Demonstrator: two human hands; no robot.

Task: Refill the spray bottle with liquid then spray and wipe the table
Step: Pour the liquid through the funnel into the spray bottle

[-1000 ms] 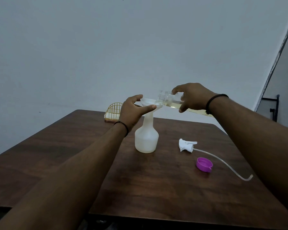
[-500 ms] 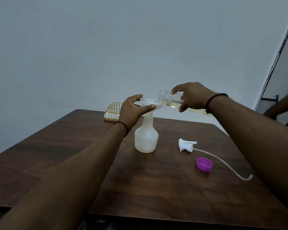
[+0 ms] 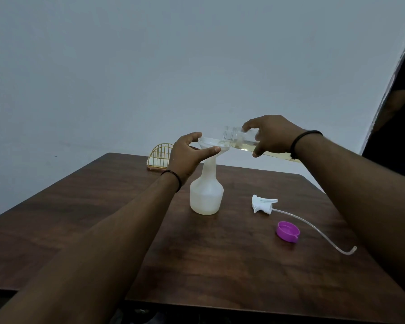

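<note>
A translucent white plastic spray bottle (image 3: 206, 195) stands upright near the middle of the dark brown wooden table (image 3: 220, 265), a white plastic funnel (image 3: 212, 144) seated in its neck. The left hand (image 3: 188, 155) grips the funnel's rim, thumb and fingers curled around it. The right hand (image 3: 270, 135) holds a clear plastic refill bottle (image 3: 241, 140) of pale yellow liquid tipped nearly level, fingers wrapped over its body, its mouth over the funnel; whether liquid flows is hard to tell. To the bottle's right lie the white trigger sprayer head (image 3: 262, 204) with its clear tube (image 3: 318, 232) and a purple plastic cap (image 3: 288, 231). A gold wire holder (image 3: 160, 156) sits at the table's far edge.
</note>
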